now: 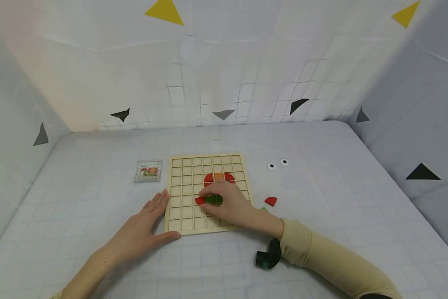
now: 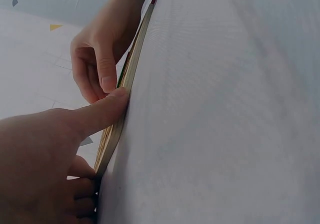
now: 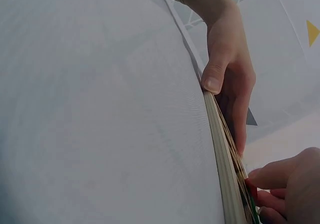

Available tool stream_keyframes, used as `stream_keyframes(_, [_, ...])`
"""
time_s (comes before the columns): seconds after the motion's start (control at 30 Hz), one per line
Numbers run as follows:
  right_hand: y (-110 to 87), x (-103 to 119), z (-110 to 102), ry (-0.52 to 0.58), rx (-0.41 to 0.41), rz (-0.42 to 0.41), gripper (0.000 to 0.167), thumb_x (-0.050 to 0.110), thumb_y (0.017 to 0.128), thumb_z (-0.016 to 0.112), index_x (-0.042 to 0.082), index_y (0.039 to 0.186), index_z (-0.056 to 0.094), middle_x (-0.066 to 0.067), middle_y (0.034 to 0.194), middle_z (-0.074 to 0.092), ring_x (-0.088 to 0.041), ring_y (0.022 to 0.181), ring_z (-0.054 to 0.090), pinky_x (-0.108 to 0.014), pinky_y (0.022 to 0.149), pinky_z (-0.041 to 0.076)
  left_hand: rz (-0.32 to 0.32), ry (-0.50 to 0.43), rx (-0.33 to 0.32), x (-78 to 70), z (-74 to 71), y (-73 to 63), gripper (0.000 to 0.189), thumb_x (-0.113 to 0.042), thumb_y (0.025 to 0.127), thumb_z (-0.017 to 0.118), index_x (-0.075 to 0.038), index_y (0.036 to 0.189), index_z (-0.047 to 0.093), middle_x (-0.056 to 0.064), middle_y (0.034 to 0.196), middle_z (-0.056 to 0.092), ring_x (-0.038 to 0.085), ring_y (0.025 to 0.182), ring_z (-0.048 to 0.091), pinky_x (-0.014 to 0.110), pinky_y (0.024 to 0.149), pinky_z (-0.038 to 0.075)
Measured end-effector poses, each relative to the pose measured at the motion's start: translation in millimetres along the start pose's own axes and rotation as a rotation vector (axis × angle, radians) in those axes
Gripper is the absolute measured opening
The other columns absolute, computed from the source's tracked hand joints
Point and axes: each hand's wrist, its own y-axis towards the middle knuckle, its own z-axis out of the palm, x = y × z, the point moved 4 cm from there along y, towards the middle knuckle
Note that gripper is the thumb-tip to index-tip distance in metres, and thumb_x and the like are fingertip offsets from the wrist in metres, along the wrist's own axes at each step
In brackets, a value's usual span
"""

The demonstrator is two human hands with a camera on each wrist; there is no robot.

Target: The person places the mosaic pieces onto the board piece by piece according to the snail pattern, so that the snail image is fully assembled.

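A wooden grid board (image 1: 181, 226) lies on the table. My left hand (image 1: 139, 234) rests against its near left corner, straight fingers along the left edge and thumb on the front edge. Over the board, my right hand (image 1: 229, 204) pinches a red quarter-circle piece (image 1: 200, 201) between thumb and fingers at a grid cell. Just right of that piece sits a green piece (image 1: 214, 199), partly hidden by the hand. Farther back on the grid are an orange square (image 1: 219, 176) and red rounded pieces (image 1: 229, 177). The right wrist view shows the red piece (image 3: 251, 189) at the fingertips.
Left of the board lies a small picture card (image 1: 148, 171). Two eye discs (image 1: 271, 166) and a loose red quarter-circle (image 1: 271, 201) lie to its right. A green piece (image 1: 264, 209) shows partly beside the right wrist. Black wrist gear (image 1: 268, 254) sits below the right forearm.
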Motion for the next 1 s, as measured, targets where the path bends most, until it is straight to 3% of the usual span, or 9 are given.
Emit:
stream_keyframes(0.4, [-1.7,-2.3,0.5,-0.03,-0.086,-0.052,0.021,0.016,0.083,0.082,0.01,0.102,0.075,0.004,0.097,0.074,-0.014,0.091,0.058,-0.026,0.077,0.051,0.005,0.003,0.0,-0.7,-0.2,0.3,0.107,-0.074,0.083,0.061,-0.008,0.159,0.024,0.005,0.168,0.017,0.033,0.154,0.017,0.059,0.118,0.027])
stream_keyframes(1.0, [-1.6,-4.0,1.8,-0.053,-0.109,-0.074,0.017,0.013,0.086,0.08,0.011,0.102,0.074,0.003,0.097,0.074,-0.017,0.088,0.058,-0.024,0.074,0.05,0.004,0.01,-0.002,-0.1,-0.5,0.4,0.108,-0.075,0.082,0.061,-0.007,0.159,0.025,0.006,0.168,0.017,0.033,0.154,0.017,0.059,0.118,0.028])
